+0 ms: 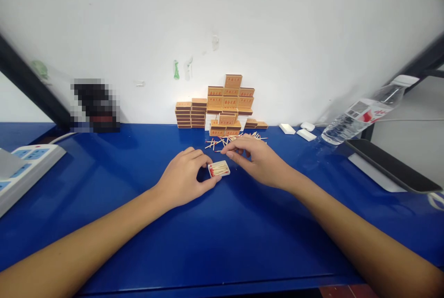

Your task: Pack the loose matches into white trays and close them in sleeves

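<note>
A small white matchbox tray with several red-tipped matches lies on the blue table. My left hand grips its left end between thumb and fingers. Just behind and to the right of the tray, my right hand has thumb and index finger pinched at the end of a match; the other fingers are curled. Loose matches are scattered behind that hand, partly covered by it. Beyond them stand stacked matchboxes, with two columns of boxes on their left.
White empty trays lie at the back right, near a leaning water bottle and a black phone-like slab. A white power strip is at the left. A pixelated dark object stands at the back left.
</note>
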The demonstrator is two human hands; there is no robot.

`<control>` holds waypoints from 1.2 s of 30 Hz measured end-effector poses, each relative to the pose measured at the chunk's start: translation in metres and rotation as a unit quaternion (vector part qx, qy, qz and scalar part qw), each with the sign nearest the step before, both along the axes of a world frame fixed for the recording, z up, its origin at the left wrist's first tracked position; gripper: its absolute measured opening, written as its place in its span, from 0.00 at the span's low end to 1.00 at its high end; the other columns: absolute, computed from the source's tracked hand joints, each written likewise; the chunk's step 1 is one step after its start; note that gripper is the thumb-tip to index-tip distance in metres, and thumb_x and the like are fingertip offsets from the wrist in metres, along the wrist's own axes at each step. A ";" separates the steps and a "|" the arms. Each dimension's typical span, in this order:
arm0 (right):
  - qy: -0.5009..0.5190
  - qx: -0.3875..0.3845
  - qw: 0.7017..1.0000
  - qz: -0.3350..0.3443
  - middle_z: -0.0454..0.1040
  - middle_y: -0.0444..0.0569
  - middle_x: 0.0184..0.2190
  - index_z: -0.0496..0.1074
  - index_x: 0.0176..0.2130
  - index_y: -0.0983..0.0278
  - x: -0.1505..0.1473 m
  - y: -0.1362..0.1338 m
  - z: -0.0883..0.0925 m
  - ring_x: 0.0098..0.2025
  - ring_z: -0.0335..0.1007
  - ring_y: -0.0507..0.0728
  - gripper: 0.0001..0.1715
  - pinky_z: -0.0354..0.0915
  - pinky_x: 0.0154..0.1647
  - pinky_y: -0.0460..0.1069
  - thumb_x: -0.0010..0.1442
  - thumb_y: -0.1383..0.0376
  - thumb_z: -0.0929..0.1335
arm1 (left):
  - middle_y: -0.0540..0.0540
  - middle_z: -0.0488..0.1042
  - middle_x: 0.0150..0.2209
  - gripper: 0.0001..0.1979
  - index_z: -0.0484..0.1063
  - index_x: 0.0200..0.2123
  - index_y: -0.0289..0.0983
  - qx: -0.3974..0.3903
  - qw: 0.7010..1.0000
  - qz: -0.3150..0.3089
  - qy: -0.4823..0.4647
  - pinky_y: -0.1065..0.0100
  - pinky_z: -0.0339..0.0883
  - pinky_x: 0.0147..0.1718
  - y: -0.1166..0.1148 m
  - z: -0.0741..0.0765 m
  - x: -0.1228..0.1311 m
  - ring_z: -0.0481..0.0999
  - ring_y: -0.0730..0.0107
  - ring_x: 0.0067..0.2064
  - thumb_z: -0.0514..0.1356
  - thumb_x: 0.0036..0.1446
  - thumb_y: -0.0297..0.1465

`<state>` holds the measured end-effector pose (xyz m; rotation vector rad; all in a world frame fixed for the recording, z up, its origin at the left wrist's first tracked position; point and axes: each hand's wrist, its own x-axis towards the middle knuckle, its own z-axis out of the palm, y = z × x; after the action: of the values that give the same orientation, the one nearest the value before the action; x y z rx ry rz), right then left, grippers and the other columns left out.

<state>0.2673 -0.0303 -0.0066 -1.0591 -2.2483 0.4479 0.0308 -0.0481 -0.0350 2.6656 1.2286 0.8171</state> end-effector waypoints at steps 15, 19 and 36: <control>0.087 -0.079 0.991 -0.056 0.75 0.45 0.33 0.81 0.33 0.59 -0.017 0.004 -0.035 0.38 0.67 0.55 0.05 0.62 0.39 0.51 0.61 0.61 0.76 | 0.46 0.77 0.38 0.13 0.78 0.41 0.38 -0.010 1.000 -0.003 0.014 0.56 0.69 0.43 0.001 0.000 -0.001 0.73 0.60 0.40 0.65 0.64 0.42; 0.052 -0.038 0.997 -0.039 0.74 0.45 0.34 0.79 0.35 0.60 -0.009 0.012 -0.033 0.37 0.66 0.55 0.06 0.61 0.40 0.51 0.65 0.62 0.73 | 0.45 0.77 0.39 0.12 0.78 0.42 0.38 -0.007 1.000 -0.008 0.015 0.55 0.70 0.45 0.000 0.000 -0.002 0.74 0.58 0.42 0.66 0.63 0.41; -0.067 0.020 0.997 0.036 0.72 0.51 0.42 0.74 0.39 0.61 -0.006 0.011 -0.012 0.49 0.65 0.61 0.06 0.63 0.54 0.58 0.70 0.66 0.67 | 0.44 0.76 0.40 0.14 0.79 0.43 0.38 -0.003 0.999 0.008 0.043 0.54 0.70 0.47 0.001 0.000 -0.001 0.74 0.58 0.42 0.65 0.64 0.43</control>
<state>0.2609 -0.0196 -0.0190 -1.0167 -2.4094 0.3705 0.0294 -0.0469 -0.0346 2.7153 1.2708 0.7075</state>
